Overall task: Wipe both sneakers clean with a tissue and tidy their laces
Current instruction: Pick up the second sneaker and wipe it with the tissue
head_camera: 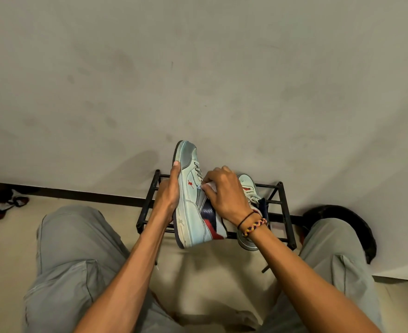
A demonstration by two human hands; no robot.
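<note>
I see one sneaker (191,212) held up between my hands, left hand (168,193) at its sole, right hand (224,195) on its side; the second sneaker (248,191) sits behind, on the rack (287,207) by the wall (198,68)

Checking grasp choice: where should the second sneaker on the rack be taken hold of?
Probably at its heel collar, from above: the sneaker rests sole-down on the rack, toe toward the wall, opening facing up. The right hand partly hides it.
</note>
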